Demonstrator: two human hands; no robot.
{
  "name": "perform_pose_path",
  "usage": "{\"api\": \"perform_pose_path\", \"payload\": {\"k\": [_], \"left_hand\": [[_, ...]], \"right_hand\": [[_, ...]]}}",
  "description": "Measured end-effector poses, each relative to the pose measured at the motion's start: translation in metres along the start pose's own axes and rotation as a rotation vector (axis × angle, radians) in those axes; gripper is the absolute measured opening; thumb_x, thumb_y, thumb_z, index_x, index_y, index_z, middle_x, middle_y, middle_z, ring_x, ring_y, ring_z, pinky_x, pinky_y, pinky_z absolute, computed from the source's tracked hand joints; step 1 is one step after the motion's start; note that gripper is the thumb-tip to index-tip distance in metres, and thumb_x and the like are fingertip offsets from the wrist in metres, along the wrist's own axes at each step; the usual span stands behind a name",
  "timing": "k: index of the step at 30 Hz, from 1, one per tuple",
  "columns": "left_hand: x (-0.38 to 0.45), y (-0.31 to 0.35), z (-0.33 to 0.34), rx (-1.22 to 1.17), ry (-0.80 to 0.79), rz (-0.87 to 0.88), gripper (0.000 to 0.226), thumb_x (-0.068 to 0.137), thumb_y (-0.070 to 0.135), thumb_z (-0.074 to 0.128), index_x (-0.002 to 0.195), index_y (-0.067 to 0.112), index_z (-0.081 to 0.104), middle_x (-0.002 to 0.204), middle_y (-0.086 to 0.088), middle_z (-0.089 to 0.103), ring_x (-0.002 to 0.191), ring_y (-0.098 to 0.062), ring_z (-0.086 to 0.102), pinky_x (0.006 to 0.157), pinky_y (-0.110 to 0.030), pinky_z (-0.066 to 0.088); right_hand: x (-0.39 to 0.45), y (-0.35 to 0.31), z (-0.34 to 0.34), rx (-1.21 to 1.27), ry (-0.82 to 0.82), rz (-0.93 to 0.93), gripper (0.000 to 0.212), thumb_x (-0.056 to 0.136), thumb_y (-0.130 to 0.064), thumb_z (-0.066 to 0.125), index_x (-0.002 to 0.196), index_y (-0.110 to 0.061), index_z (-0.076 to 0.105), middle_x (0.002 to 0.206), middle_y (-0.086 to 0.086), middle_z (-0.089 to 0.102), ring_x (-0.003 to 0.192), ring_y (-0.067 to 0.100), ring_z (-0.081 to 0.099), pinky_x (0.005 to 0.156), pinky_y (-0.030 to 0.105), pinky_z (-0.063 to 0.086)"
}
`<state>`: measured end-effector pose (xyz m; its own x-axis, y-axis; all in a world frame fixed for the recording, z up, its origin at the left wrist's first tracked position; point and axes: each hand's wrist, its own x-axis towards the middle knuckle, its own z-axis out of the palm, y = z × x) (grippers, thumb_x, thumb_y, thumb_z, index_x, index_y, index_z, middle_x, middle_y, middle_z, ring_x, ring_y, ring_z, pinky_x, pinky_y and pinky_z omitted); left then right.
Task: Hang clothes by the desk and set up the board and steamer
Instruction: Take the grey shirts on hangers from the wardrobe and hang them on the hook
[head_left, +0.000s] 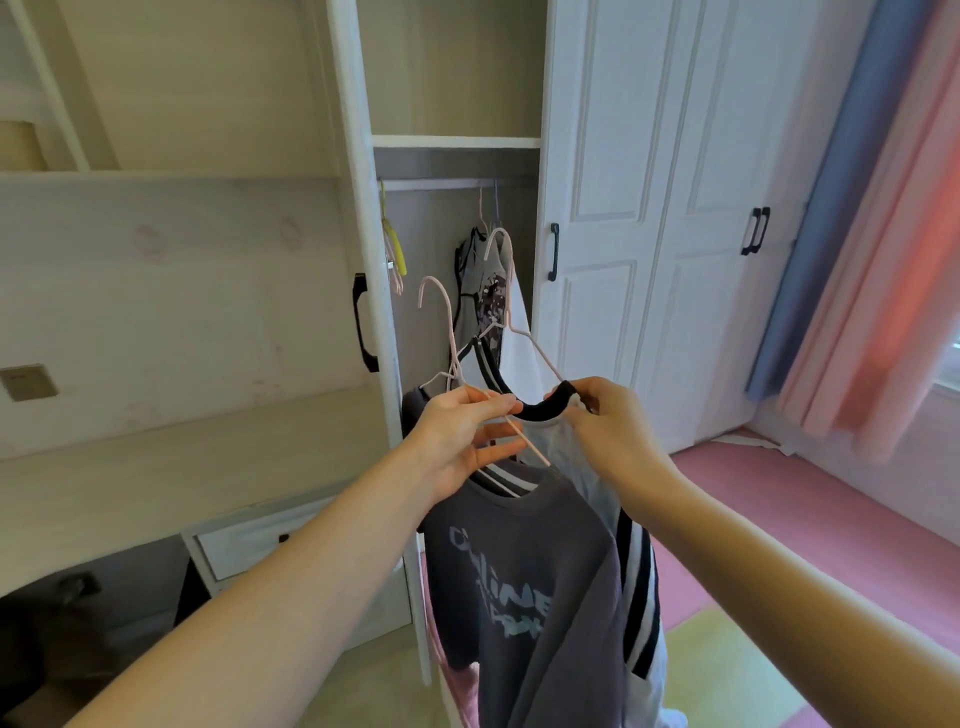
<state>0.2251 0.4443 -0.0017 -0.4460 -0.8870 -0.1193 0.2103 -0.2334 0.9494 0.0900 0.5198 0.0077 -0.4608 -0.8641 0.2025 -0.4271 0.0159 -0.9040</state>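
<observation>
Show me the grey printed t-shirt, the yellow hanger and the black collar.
grey printed t-shirt (524, 587), head view, chest print.
yellow hanger (395, 244), head view, its arm.
black collar (540, 410), head view, the curved band.

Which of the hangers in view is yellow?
The yellow hanger hanging inside the wardrobe's left edge; the two that the left hand holds are pale pink.

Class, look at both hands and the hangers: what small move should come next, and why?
Probably the right hand should work the black collar onto the pink hanger, since that pale garment looks only half seated while the left hand grips the hangers, one carrying the grey T-shirt.
</observation>
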Motion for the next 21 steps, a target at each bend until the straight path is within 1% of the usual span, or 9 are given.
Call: {"api": "perform_pose_path", "payload": {"k": [2,4,6,10,12,15,17,21], "left_hand": [[-0.023,-0.005,0.001,0.003,-0.028,-0.008,0.007,0.086,0.005,0.066,0.088,0.005,0.060,0.088,-0.010,0.071,0.069,-0.020,0.067,0.059,-0.034,0.058],[-0.044,-0.008,0.002,-0.004,-0.041,-0.009,0.008,0.086,0.005,0.066,0.085,0.007,0.059,0.088,-0.009,0.071,0.066,-0.019,0.067,0.056,-0.031,0.057],[-0.062,-0.010,0.002,-0.013,-0.049,-0.009,0.009,0.086,0.004,0.066,0.082,0.008,0.059,0.087,-0.009,0.070,0.064,-0.017,0.067,0.055,-0.030,0.057],[-0.098,-0.014,0.003,-0.030,-0.108,-0.012,0.010,0.085,0.005,0.067,0.080,0.009,0.059,0.082,-0.009,0.067,0.064,-0.016,0.067,0.053,-0.029,0.057],[-0.114,-0.017,0.005,-0.037,-0.113,0.000,0.009,0.085,0.006,0.067,0.080,0.008,0.059,0.080,-0.008,0.068,0.063,-0.015,0.067,0.052,-0.028,0.056],[-0.127,-0.017,0.005,-0.059,-0.050,0.026,0.010,0.084,0.005,0.067,0.081,0.007,0.058,0.086,-0.009,0.070,0.065,-0.015,0.069,0.053,-0.029,0.057],[-0.135,-0.014,0.001,-0.070,0.006,0.041,0.011,0.084,0.005,0.067,0.080,0.008,0.057,0.090,-0.010,0.069,0.067,-0.016,0.069,0.053,-0.029,0.057],[-0.147,-0.005,-0.010,-0.097,0.115,0.088,0.013,0.084,0.002,0.067,0.077,0.008,0.057,0.096,-0.010,0.070,0.071,-0.016,0.069,0.057,-0.027,0.057]], "right_hand": [[-0.022,-0.002,-0.003,0.003,-0.003,-0.003,0.018,0.096,-0.009,0.046,0.100,-0.017,0.062,0.098,0.001,0.065,0.093,0.016,0.059,0.065,0.018,0.042],[-0.043,-0.006,-0.007,0.011,-0.015,-0.006,0.016,0.096,-0.010,0.048,0.101,-0.017,0.062,0.098,0.000,0.065,0.095,0.017,0.059,0.070,0.022,0.044],[-0.061,-0.008,-0.012,0.016,-0.028,-0.009,0.019,0.095,-0.009,0.048,0.103,-0.015,0.063,0.101,0.001,0.066,0.096,0.017,0.060,0.075,0.024,0.044],[-0.091,-0.011,-0.024,0.012,-0.052,-0.047,0.025,0.094,-0.004,0.046,0.102,-0.018,0.066,0.098,0.000,0.069,0.095,0.015,0.062,0.074,0.023,0.047],[-0.103,-0.013,-0.031,0.000,-0.080,-0.070,0.027,0.092,-0.002,0.048,0.102,-0.019,0.067,0.098,-0.001,0.069,0.095,0.014,0.062,0.077,0.024,0.047],[-0.115,-0.016,-0.035,0.005,-0.136,-0.111,0.027,0.091,-0.003,0.049,0.100,-0.021,0.067,0.095,-0.004,0.069,0.094,0.011,0.062,0.077,0.022,0.045],[-0.119,-0.018,-0.037,0.012,-0.166,-0.134,0.026,0.091,-0.003,0.050,0.099,-0.021,0.066,0.095,-0.001,0.069,0.095,0.014,0.062,0.077,0.023,0.044],[-0.122,-0.025,-0.038,0.003,-0.232,-0.184,0.024,0.093,-0.005,0.049,0.101,-0.021,0.067,0.095,0.002,0.069,0.093,0.019,0.063,0.078,0.028,0.048]]}}
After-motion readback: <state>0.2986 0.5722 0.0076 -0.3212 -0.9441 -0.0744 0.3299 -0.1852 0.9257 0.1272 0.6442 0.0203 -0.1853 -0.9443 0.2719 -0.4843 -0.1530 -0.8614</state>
